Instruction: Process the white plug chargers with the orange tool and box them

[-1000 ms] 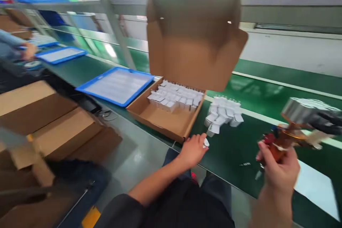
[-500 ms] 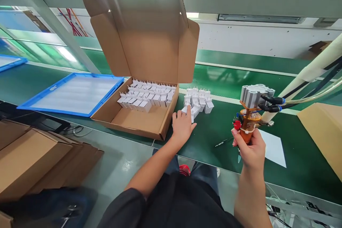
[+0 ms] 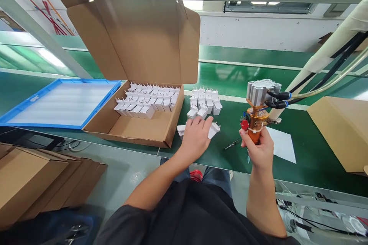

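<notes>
My left hand (image 3: 195,134) rests on the green belt (image 3: 230,149) beside the open cardboard box (image 3: 138,132), fingers curled round a white plug adapter (image 3: 213,130). Another adapter (image 3: 181,129) lies at its left. A cluster of loose white adapters (image 3: 204,101) stands just beyond the hand. Rows of the same adapters (image 3: 148,101) fill the back of the box. My right hand (image 3: 258,150) grips an orange pneumatic tool (image 3: 255,124) upright; its grey metal head (image 3: 260,91) has black and clear hoses running off to the right.
A blue tray (image 3: 57,103) holding a white sheet lies left of the box. White paper (image 3: 280,143) and a thin black pen (image 3: 233,144) lie on the belt near the tool. A closed carton (image 3: 342,134) sits at right; flat cartons (image 3: 37,176) are stacked lower left.
The view swung from the left to face the box. My left hand drew back from the loose adapters with one in its fingers. My right hand kept hold of the tool.
</notes>
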The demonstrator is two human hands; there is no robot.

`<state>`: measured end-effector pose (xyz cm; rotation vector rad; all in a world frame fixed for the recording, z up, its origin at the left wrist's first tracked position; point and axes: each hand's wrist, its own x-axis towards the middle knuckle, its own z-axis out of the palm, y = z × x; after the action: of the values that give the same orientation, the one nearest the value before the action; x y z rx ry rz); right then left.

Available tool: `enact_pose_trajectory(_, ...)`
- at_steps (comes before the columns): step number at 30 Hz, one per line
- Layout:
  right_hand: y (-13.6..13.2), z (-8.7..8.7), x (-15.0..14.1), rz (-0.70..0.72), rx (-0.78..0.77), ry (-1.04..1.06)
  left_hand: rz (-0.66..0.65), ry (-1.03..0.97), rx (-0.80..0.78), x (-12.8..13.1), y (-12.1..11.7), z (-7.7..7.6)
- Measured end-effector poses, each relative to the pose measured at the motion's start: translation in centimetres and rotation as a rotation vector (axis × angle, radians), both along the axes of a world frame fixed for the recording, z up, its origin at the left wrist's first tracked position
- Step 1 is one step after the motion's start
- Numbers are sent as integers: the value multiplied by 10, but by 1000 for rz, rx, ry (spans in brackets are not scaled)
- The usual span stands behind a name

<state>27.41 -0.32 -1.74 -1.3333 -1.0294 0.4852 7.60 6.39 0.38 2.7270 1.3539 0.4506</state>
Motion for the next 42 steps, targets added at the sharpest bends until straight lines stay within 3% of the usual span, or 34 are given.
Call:
enact_pose_trajectory(3,0,2,-4,0,4,17,-77,-63,-176,-12,-21,-12)
enact_pose_trajectory(6,0,4,-8,17,16,39,-67,-183,-341,-29,-32,-36)
enact_pose_trajectory(9,2,6,-13,30,24,55,-49,-408,-452,-41,-34,-58)
enact_pose_trajectory(13,6,8,-21,56,27,75,12,-758,-593,-42,-33,-75)
enact_pose_trajectory(16,9,10,-27,131,43,113,45,-882,-589,-41,-33,-82)
enact_pose_trajectory(19,12,13,-36,199,46,180,-6,-784,-437,-40,-37,-87)
enact_pose_trajectory(22,16,17,-47,243,41,229,-42,-575,-342,-35,-41,-91)
enact_pose_trajectory(27,23,25,-74,296,47,197,17,-357,-302,-32,-48,-91)
enact_pose_trajectory(33,31,34,-105,262,68,72,57,-385,-352,-53,-55,-79)
enact_pose_trajectory(42,36,38,-127,121,151,-83,56,-627,-445,-63,-56,-65)
